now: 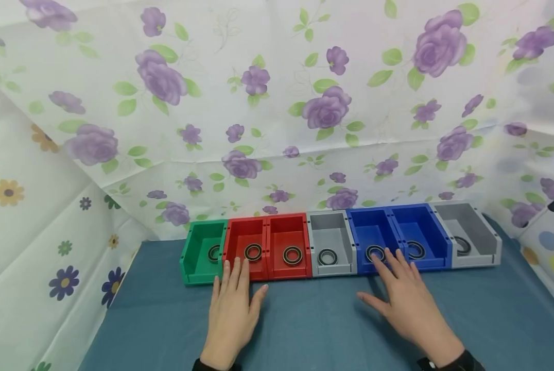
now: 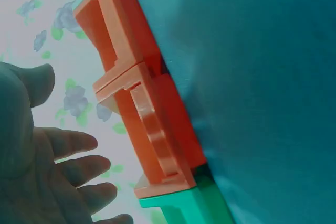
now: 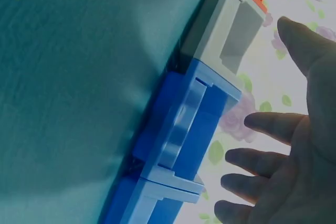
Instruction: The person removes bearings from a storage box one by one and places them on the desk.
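Note:
A row of open-front bins runs across the table, each with a black-rimmed ring that looks like a ball bearing inside. From the left stand a green bin [image 1: 200,232], two red bins [image 1: 246,232], a grey bin [image 1: 328,229], two blue bins [image 1: 371,226] and another grey bin [image 1: 467,221]. My left hand [image 1: 232,309] has its fingers straight, fingertips at the front of the left red bin and its bearing [image 1: 253,252]. My right hand [image 1: 407,304] spreads its fingers before the blue bins, overlapping the bearing [image 1: 375,253] in the head view. Neither hand holds anything.
A blue-grey cloth [image 1: 314,319] covers the table. Behind the bins hangs a white sheet with purple flowers [image 1: 277,118], and patterned cloths close off the left [image 1: 36,232] and right sides. The bins stand close against the back sheet.

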A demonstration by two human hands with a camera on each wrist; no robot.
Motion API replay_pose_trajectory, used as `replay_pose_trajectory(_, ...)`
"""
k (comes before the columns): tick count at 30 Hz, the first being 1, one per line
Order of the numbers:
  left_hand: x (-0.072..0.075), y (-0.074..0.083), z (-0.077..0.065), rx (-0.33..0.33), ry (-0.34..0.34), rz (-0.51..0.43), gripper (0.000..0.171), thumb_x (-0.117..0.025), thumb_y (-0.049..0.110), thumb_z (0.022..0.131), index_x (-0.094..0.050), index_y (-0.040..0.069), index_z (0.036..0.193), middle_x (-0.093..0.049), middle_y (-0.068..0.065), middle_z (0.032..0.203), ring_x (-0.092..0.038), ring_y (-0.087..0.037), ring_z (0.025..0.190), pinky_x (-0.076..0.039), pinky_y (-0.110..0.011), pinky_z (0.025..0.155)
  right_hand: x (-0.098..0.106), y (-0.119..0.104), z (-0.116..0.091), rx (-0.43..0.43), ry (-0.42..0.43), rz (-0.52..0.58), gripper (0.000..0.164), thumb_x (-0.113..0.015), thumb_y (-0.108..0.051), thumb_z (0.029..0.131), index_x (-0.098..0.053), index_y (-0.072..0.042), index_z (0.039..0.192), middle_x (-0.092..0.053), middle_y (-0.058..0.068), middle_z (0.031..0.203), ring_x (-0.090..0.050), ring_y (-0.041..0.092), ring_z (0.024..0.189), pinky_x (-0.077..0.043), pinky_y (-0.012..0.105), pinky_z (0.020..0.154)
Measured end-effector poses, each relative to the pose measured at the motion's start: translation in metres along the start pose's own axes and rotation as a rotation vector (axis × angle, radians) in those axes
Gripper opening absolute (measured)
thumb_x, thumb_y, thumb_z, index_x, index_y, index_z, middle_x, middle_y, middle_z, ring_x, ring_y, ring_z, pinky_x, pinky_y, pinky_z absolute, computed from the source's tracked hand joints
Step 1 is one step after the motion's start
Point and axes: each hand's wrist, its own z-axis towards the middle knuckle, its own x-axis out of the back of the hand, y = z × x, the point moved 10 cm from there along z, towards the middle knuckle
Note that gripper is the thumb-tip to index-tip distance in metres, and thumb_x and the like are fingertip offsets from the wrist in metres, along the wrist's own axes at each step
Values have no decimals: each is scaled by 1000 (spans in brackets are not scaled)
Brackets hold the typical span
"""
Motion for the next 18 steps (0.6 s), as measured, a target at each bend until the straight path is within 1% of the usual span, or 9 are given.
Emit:
replay_pose_trajectory(3, 5, 3, 5, -14, 20, -27, 81, -29, 68, 91, -25, 11, 148, -20, -9, 151, -6, -29, 139, -12, -52, 106, 9, 0, 2, 8, 46, 32, 89, -47, -75, 79, -34, -17, 145, -26, 19, 147, -13, 37, 136, -13, 60, 102)
replay_pose_trajectory(6, 13, 8, 10, -35, 56, -71, 77, -40, 61, 92, -30, 7, 145, -28, -12, 148, -14, -31, 138, -16, -50, 105, 21, 1, 3, 20, 108, 60, 84, -48, -71, 81, -40, -14, 142, -33, 19, 144, -22, 38, 133, -20, 61, 100)
replay_pose_trajectory(10, 21, 11, 21, -32, 87, -152, 72, -51, 52, 91, -34, 5, 143, -36, -15, 143, -27, -32, 133, -27, -48, 101, 41, 4, 6, 46, 210, 97, 75, -54, -64, 83, -49, -10, 135, -43, 17, 137, -33, 36, 129, -29, 59, 96)
replay_pose_trajectory(14, 19, 9, 32, 15, 79, -248, 71, -52, 51, 91, -34, 5, 143, -39, -14, 141, -38, -28, 127, -37, -46, 94, 57, 8, 9, 67, 292, 113, 67, -59, -56, 84, -54, -7, 129, -48, 15, 133, -37, 34, 127, -32, 57, 96)
replay_pose_trajectory(18, 9, 8, 40, 67, 55, -335, 73, -51, 53, 90, -34, 6, 143, -43, -11, 138, -44, -25, 122, -40, -42, 91, 68, 16, 12, 59, 322, 122, 65, -61, -53, 84, -55, -5, 127, -48, 18, 132, -37, 34, 127, -31, 57, 96)
